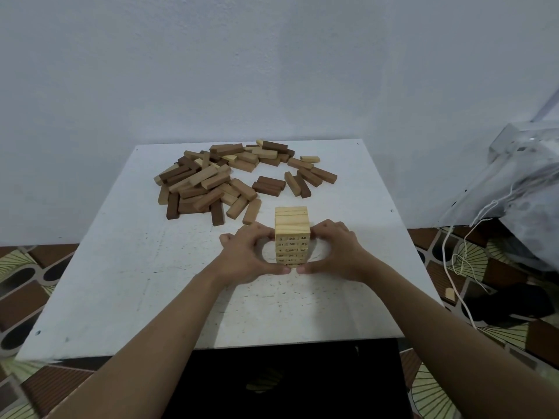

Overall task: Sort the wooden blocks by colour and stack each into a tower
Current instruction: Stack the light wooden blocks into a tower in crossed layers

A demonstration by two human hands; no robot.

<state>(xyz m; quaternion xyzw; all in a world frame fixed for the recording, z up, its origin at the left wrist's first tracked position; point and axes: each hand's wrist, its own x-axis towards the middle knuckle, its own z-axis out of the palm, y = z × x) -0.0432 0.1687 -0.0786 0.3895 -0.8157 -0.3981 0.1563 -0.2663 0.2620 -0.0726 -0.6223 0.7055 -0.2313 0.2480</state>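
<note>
a pale tower (pixel 292 234) of light pine blocks stands upright, several layers high, with black numbers printed on the near block ends. the left hand (pixel 251 255) and right hand (pixel 332 252) clasp its sides, thumbs at its base. behind it lies a loose heap of tan and dark brown blocks (pixel 208 182), some pale ones mixed in, and a small flat dark brown stack (pixel 268 186) just apart.

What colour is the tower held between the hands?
The tower is pale yellowish wood, with black numbers printed on its near face; head view.
</note>
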